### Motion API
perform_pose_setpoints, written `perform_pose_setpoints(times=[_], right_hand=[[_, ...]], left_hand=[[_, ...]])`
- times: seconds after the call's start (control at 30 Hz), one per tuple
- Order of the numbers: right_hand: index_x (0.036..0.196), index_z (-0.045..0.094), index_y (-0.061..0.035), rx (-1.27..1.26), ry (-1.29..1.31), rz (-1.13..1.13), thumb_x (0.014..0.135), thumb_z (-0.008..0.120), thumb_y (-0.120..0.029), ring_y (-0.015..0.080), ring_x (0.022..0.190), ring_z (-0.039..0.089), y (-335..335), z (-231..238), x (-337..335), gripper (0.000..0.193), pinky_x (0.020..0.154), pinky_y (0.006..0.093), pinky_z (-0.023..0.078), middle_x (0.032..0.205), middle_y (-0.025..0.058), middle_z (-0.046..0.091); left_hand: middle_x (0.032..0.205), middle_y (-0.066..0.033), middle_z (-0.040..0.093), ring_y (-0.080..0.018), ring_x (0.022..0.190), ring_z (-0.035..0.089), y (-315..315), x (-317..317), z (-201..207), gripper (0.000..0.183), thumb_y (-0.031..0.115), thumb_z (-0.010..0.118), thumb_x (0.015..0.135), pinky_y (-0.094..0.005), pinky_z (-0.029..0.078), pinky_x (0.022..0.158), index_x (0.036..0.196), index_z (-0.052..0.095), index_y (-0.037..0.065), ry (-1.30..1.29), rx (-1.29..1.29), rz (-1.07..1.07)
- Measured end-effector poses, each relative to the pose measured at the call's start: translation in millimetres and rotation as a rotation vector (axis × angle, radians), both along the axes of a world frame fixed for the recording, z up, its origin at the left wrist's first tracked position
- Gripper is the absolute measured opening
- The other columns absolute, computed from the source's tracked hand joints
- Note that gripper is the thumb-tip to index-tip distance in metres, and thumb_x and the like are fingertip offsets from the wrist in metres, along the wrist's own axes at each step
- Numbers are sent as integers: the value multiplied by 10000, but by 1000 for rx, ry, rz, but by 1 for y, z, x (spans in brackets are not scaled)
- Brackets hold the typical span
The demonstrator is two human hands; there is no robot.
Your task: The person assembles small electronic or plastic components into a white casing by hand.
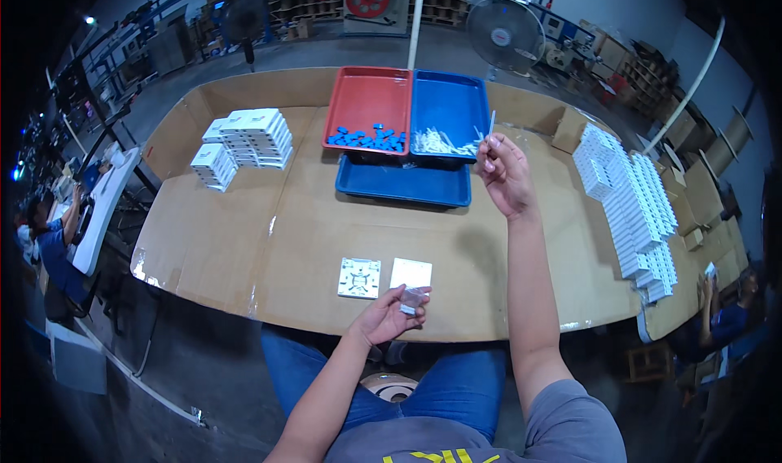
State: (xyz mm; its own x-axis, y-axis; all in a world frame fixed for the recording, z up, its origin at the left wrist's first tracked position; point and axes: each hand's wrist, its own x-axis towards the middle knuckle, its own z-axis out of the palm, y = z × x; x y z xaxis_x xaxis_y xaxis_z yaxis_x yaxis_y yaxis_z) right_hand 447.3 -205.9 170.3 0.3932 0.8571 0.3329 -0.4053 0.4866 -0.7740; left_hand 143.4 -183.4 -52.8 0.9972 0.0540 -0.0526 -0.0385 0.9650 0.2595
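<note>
- I see white stacks (244, 137) at left on the worktop (305, 219).
- A patterned square (359, 278) lies near the front edge.
- A red tray (368, 100) holds blue pieces (366, 140).
- On my left hand (387, 318), fingers curl around a clear packet (413, 298), by a plain square (411, 272).
- A blue tray (448, 105) holds white sticks (440, 142).
- On my right hand (505, 174), fingers pinch a thin stick (492, 122), near that tray's corner.

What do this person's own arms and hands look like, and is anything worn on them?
Both the left hand and right hand are bare, with no gloves or watch visible. The right upper arm has a plain dark grey short sleeve; the left forearm is uncovered, and its sleeve isn't clearly shown. No cables.
</note>
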Motion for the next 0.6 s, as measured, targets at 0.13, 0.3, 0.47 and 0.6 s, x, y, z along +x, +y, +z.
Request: perform_pose_setpoints(times=[0.13, 0.3, 0.47, 0.6], right_hand=[[1097, 676, -29, 9, 101, -23, 1024, 688, -112, 85, 722, 567, -40, -32, -17, 111, 693, 244, 504, 966, 65, 698], [1147, 709, 2, -369, -9, -288, 984, 723, -60, 84, 710, 544, -99, -123, -59, 175, 637, 250, 437, 940, 39, 692], [1141, 754, 15, -540, -127, -354, 960, 761, -48, 62, 724, 561, -156, -134, -132, 192, 642, 207, 436, 901, 10, 705], [1098, 771, -5, -608, -353, -393, 939, 789, -37, 44, 757, 588, -171, -115, -155, 164, 671, 190, 463, 876, -17, 708]], left_hand=[[1270, -150, 674, -272, 1037, 677, -1, -1, -1, 561, 389, 399, 1144, -449, 570, 953, 1544, 441, -2, -5, 76, 48], [1296, -148, 679, -269, 1020, 717, -11, -5, 7, 547, 384, 374, 1152, -416, 577, 948, 1523, 480, -3, 153, 186, 172], [1390, -194, 645, -257, 1181, 692, -38, -31, 42, 521, 331, 476, 1130, -399, 578, 1010, 1496, 502, -39, 102, 222, 275], [1378, -210, 653, -302, 1183, 698, -57, -50, 63, 521, 331, 491, 1125, -428, 587, 998, 1478, 512, -52, 159, 272, 266]])
